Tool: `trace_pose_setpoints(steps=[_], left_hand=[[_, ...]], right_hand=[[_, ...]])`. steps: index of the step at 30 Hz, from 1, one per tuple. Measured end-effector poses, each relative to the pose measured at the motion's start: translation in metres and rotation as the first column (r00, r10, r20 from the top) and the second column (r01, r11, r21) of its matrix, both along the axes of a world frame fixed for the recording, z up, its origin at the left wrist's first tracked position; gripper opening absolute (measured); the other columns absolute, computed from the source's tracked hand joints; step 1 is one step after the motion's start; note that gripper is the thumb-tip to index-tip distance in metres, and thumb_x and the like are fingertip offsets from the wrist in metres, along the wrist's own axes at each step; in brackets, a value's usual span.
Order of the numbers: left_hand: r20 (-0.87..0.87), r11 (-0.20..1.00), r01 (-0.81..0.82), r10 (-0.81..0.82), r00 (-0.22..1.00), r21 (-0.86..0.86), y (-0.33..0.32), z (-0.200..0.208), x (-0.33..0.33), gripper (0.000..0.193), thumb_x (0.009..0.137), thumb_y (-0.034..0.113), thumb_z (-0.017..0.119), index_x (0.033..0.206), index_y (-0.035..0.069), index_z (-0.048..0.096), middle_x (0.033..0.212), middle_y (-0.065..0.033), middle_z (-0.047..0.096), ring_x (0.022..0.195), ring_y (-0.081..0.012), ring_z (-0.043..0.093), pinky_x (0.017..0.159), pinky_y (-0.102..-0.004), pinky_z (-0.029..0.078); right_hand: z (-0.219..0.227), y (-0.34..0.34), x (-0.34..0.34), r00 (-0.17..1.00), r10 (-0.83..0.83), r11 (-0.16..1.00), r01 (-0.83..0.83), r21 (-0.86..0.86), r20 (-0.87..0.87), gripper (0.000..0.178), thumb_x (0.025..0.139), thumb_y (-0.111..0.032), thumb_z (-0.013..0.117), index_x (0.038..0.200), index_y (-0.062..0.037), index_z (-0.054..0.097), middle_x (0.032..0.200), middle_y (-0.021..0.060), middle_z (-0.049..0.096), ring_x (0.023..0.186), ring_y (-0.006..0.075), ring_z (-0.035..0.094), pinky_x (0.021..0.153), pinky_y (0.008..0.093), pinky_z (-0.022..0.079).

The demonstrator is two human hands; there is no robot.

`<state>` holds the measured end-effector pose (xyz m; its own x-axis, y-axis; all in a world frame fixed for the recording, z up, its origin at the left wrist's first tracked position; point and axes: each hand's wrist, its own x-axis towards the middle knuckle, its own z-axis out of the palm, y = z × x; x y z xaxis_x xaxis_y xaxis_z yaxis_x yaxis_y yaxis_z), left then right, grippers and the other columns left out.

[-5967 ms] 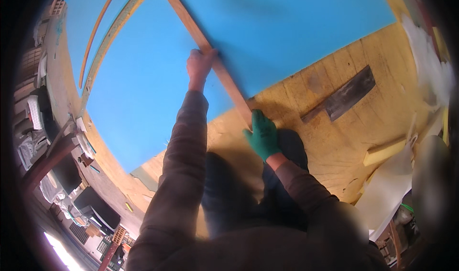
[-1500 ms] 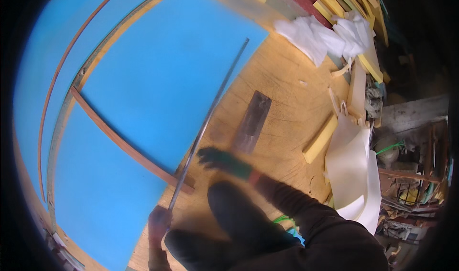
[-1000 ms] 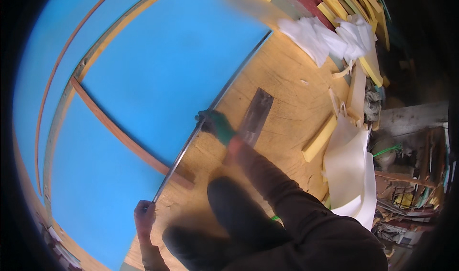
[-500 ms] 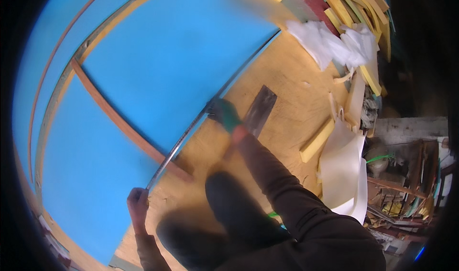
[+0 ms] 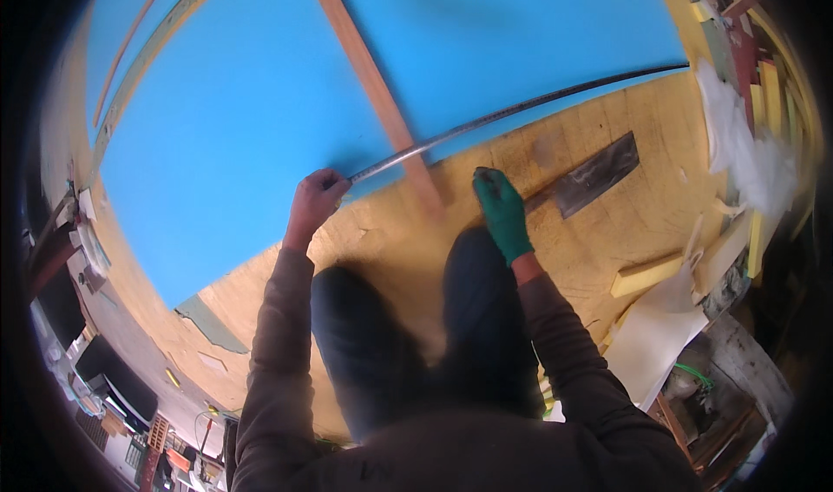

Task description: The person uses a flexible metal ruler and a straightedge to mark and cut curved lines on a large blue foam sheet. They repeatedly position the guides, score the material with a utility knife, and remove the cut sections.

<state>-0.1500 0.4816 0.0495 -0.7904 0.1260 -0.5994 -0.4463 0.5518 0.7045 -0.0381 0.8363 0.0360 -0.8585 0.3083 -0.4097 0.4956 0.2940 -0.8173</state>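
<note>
My bare left hand (image 5: 318,199) is closed round the near end of a long, thin metal bar (image 5: 451,134). The bar runs to the far right along the edge of a large blue sheet (image 5: 234,110). It crosses over a reddish wooden strip (image 5: 364,62) that lies on the sheet. My right hand (image 5: 503,210), in a green glove with dark fingertips, is off the bar. Its fingers are curled above the plywood (image 5: 564,158), and whatever may be inside them is hidden. Just right of it lies a flat tool with a dark rectangular blade (image 5: 599,175) and a wooden handle.
White plastic wrapping (image 5: 737,145) and several yellow foam strips (image 5: 772,97) lie at the right. A yellow block (image 5: 646,273) and a curved white sheet (image 5: 655,344) are nearer. My knees (image 5: 490,284) rest over the plywood. Clutter surrounds a black object (image 5: 117,383) at lower left.
My view has turned, so the sheet and bar appear rotated. My right hand has left the middle of the bar and drawn back towards me; my left hand still holds its end.
</note>
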Motion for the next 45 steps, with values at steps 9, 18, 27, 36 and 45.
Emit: trace_pose_setpoints(steps=[9,18,27,36,45], left_hand=[[-0.017,1.000,0.019,-0.019,1.000,-0.002,-0.004,-0.009,0.001,0.020,0.093,0.020,0.077,0.089,0.001,0.074,0.071,-0.0013,0.065,0.064,-0.0084,0.057,0.058,-0.0304,0.046],[0.009,1.000,-0.005,0.005,1.000,0.021,-0.003,-0.010,0.001,0.019,0.094,0.019,0.078,0.089,0.001,0.073,0.074,-0.0007,0.066,0.068,-0.0073,0.056,0.060,-0.0294,0.046],[0.023,1.000,0.014,-0.014,1.000,-0.006,-0.002,-0.006,-0.001,0.019,0.094,0.019,0.078,0.088,0.001,0.073,0.074,-0.0002,0.065,0.067,-0.0070,0.056,0.060,-0.0289,0.046],[0.014,1.000,0.015,-0.015,1.000,0.007,-0.003,-0.008,-0.002,0.020,0.092,0.021,0.076,0.088,0.001,0.073,0.070,-0.0020,0.065,0.061,-0.0090,0.059,0.057,-0.0299,0.048],[0.038,1.000,0.000,-0.001,0.999,0.023,-0.005,-0.014,-0.001,0.020,0.092,0.021,0.076,0.089,0.002,0.074,0.071,-0.0018,0.066,0.062,-0.0089,0.059,0.057,-0.0295,0.048]], right_hand=[[0.002,-0.059,0.004,0.975,0.130,0.990,-0.138,0.033,0.180,0.038,0.106,-0.031,0.065,0.133,-0.0050,0.065,0.122,0.0201,0.075,0.113,0.0331,0.073,0.093,0.0435,0.057],[-0.009,-0.069,0.006,0.965,0.149,0.986,-0.163,0.046,0.215,0.034,0.105,-0.027,0.067,0.130,-0.0035,0.067,0.118,0.0153,0.079,0.103,0.0255,0.077,0.089,0.0373,0.058],[-0.006,-0.069,0.008,0.974,0.143,0.988,-0.150,0.029,0.175,0.034,0.104,-0.032,0.061,0.127,-0.0081,0.067,0.116,0.0230,0.075,0.109,0.0452,0.070,0.090,0.0522,0.056],[-0.008,-0.068,0.008,0.988,0.130,0.990,-0.134,0.037,0.085,0.031,0.104,-0.027,0.064,0.127,-0.0060,0.069,0.120,0.0197,0.076,0.109,0.0386,0.073,0.092,0.0462,0.057],[-0.012,-0.066,0.007,0.984,0.139,0.988,-0.145,0.052,0.109,0.032,0.105,-0.029,0.066,0.126,-0.0038,0.069,0.116,0.0172,0.078,0.103,0.0319,0.076,0.088,0.0415,0.058]])
